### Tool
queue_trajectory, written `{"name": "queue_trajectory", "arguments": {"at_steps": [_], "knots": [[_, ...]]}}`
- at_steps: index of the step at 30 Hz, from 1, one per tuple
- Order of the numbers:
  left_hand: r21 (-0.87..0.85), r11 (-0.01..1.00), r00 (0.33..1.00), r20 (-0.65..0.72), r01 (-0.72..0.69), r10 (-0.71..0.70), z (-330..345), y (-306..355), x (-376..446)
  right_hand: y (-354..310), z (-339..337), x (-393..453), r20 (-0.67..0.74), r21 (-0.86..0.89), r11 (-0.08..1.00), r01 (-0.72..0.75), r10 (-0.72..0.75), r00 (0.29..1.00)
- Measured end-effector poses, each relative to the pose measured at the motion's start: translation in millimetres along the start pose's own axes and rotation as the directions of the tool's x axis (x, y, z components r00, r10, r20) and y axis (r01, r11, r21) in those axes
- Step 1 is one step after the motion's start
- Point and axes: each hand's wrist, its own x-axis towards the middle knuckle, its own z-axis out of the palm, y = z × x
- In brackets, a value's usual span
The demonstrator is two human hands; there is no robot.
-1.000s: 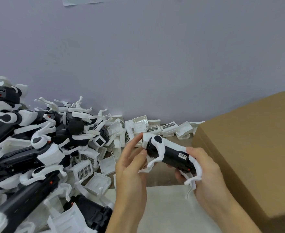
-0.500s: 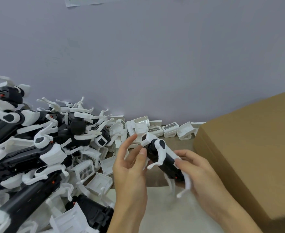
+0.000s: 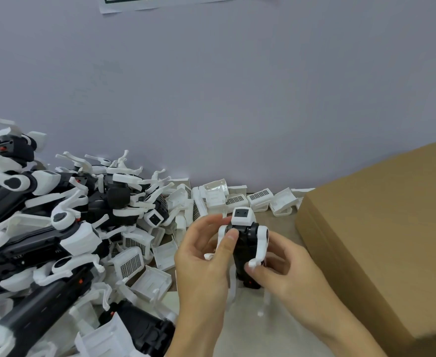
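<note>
Both my hands on one black-and-white device

My left hand pinches the device near its top; my right hand curls round its lower body, above the bench.

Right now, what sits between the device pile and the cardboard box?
Head view: left hand and right hand gripping one black-and-white device, with loose white covers behind them.

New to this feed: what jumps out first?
Dead centre, a black-and-white device stands upright between two hands: the left hand pinches it near the top and the right hand grips it lower down. On the left, a heap of similar devices sprawls against the wall, with loose white covers strewn beside it. A plain cardboard box fills the right.
</note>
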Motion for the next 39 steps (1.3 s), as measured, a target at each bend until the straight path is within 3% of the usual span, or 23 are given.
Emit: {"name": "queue_trajectory", "arguments": {"at_steps": [6,9,14,20,24,30,34,39], "knots": [[0.050,0.998,0.999,-0.006,0.042,-0.042,0.4,-4.4,0.7,0.6,2.1,3.8,-0.193,0.006,0.990,-0.139,0.138,0.972],[0.041,0.993,0.992,0.047,0.111,-0.113,0.9,-6.2,1.0,-2.2,-2.1,2.4,-0.182,0.130,0.966,-0.221,0.243,0.953],[0.086,0.990,0.989,0.079,0.114,-0.121,2.3,-7.0,1.3,-2.8,-2.4,2.0,-0.165,0.110,0.962,-0.249,0.265,0.950],[0.005,0.972,0.971,0.055,0.234,-0.234,0.3,-7.8,0.3,0.8,-5.7,2.3,-0.267,-0.119,0.992,-0.049,0.015,0.963],[-0.102,0.960,0.965,0.037,0.261,-0.258,-1.2,-3.4,2.7,0.7,-9.4,3.5,-0.349,-0.239,0.970,0.052,-0.136,0.927],[-0.083,0.955,0.958,-0.006,0.285,-0.287,1.6,-2.9,4.3,-1.8,-6.5,3.4,-0.267,-0.545,0.811,0.211,-0.407,0.874],[-0.124,0.949,0.953,-0.053,0.290,-0.298,0.8,0.5,2.7,-1.5,-5.4,3.7,-0.203,-0.624,0.745,0.237,-0.447,0.871],[-0.163,0.938,0.943,-0.089,0.305,-0.322,-1.7,3.1,3.3,-9.8,-10.9,0.9,-0.102,-0.663,0.717,0.213,-0.369,0.924]]}}
